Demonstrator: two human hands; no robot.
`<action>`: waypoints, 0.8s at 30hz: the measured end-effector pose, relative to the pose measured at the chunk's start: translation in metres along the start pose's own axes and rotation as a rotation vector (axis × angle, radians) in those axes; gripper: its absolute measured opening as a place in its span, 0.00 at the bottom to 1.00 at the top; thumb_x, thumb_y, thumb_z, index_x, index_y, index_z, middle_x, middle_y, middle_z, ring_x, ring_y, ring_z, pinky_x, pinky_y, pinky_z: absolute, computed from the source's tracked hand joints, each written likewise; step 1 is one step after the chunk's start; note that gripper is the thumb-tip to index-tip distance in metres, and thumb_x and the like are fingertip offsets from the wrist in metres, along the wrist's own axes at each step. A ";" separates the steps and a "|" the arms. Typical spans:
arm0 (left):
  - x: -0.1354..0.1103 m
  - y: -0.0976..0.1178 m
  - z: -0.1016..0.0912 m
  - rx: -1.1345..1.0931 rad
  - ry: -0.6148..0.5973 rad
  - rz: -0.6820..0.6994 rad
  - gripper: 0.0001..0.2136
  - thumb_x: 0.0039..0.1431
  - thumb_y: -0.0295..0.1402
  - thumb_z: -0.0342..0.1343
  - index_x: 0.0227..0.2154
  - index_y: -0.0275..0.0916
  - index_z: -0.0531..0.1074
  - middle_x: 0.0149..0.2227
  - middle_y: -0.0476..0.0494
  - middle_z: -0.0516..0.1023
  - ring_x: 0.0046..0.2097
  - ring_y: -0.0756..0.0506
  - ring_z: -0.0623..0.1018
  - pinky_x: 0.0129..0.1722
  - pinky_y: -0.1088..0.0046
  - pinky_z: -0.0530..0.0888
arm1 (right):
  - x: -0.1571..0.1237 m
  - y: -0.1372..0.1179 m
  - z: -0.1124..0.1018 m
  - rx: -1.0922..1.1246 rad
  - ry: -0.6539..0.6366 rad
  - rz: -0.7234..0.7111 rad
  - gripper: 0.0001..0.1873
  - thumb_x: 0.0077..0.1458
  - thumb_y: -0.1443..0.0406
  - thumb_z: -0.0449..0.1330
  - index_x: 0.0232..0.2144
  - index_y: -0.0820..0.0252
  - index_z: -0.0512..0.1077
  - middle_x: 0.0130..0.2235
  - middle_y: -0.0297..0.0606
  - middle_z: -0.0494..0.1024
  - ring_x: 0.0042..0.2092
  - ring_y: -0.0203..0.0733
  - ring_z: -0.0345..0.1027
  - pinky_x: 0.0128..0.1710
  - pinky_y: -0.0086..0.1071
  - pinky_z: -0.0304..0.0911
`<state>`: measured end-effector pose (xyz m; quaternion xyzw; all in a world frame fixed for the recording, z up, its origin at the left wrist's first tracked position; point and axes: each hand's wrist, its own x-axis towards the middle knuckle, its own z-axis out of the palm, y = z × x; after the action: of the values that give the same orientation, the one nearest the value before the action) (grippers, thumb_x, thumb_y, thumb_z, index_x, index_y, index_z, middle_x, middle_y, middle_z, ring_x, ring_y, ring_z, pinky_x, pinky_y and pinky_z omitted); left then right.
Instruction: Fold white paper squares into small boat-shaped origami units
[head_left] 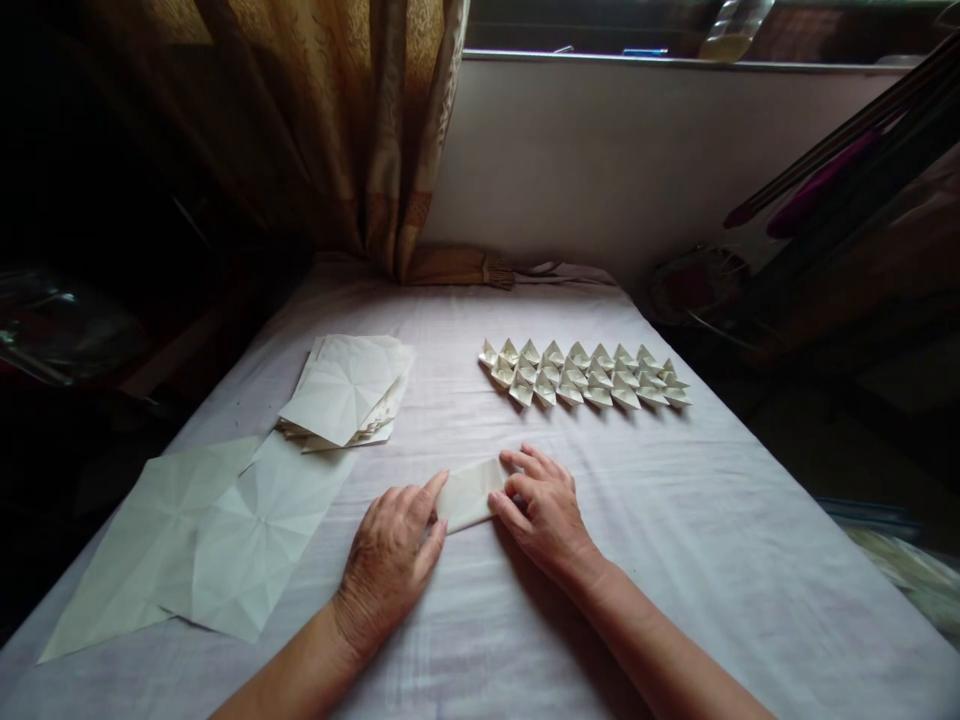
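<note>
A folded white paper strip (471,494) lies flat on the cloth between my two hands. My left hand (394,545) grips its left end, the thumb along the near edge and the fingers at the far side. At the right end, my right hand (544,505) holds the paper with thumb and fingers on it. Beyond my right hand stand rows of small folded paper boats (575,375), set closely together. Left of my hands, a stack of creased square sheets (349,385) sits farther off, and two larger creased sheets (259,540) overlap nearer to me.
A pale cloth (675,560) covers the table. A gold curtain (390,130) hangs down to the far edge, where a fringed brown cloth (457,268) lies. Behind is a wall (555,160) with a ledge holding a jar (735,30). Dark clutter flanks both sides.
</note>
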<state>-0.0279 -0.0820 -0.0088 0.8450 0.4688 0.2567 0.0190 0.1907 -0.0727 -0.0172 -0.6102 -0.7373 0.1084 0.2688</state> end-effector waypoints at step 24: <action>-0.003 0.011 0.000 0.037 -0.198 0.199 0.22 0.66 0.34 0.49 0.61 0.35 0.62 0.62 0.41 0.69 0.64 0.42 0.65 0.62 0.61 0.66 | -0.005 0.002 0.005 -0.071 0.060 -0.045 0.13 0.60 0.60 0.56 0.24 0.55 0.69 0.53 0.43 0.76 0.59 0.54 0.62 0.57 0.53 0.53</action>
<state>-0.0203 -0.0907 -0.0064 0.9087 0.3832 0.1640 0.0241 0.1901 -0.0761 -0.0233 -0.6058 -0.7457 0.0575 0.2714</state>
